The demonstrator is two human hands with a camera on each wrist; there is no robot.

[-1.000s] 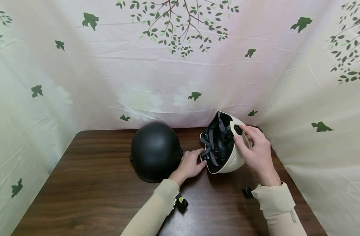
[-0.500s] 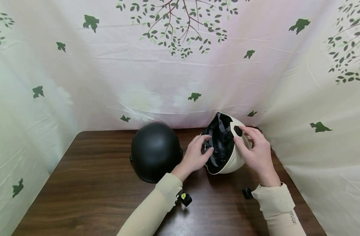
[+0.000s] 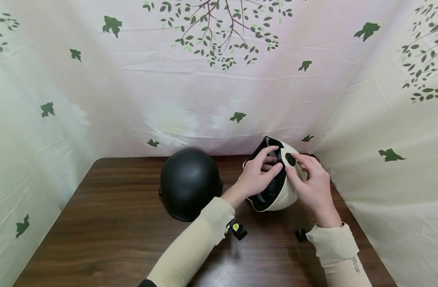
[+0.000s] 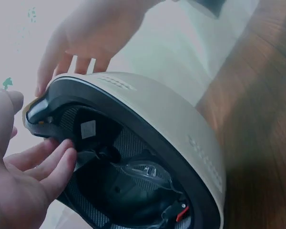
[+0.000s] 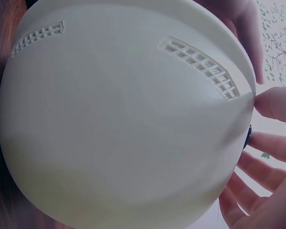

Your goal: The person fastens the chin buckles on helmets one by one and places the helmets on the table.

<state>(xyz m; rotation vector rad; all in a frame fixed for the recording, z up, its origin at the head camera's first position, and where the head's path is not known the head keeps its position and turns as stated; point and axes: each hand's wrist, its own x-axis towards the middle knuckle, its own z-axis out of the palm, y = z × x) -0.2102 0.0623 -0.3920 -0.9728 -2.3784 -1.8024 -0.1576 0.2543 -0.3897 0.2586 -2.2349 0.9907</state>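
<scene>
A cream-white helmet (image 3: 287, 195) lies on its side at the table's back right, its black padded inside facing left. My right hand (image 3: 314, 185) holds its upper edge beside a round black knob (image 3: 290, 159). In the right wrist view, thumb and spread fingers (image 5: 267, 140) touch the vented shell. My left hand (image 3: 256, 175) reaches in front of the opening. Its fingers (image 4: 62, 164) extend into the helmet, thumb apart; the left wrist view shows nothing gripped between them. Inside are a pale label (image 4: 88, 129) and a red tab (image 4: 182, 213).
A matte black helmet (image 3: 190, 183) stands dome up left of the white one, close to my left forearm. Both rest on a dark wooden table (image 3: 107, 223). A leaf-printed curtain (image 3: 190, 99) hangs behind and along both sides.
My left hand has left the helmet's lower left rim and moved up and right, across the opening toward the right hand. Right hand and both helmets have stayed in place.
</scene>
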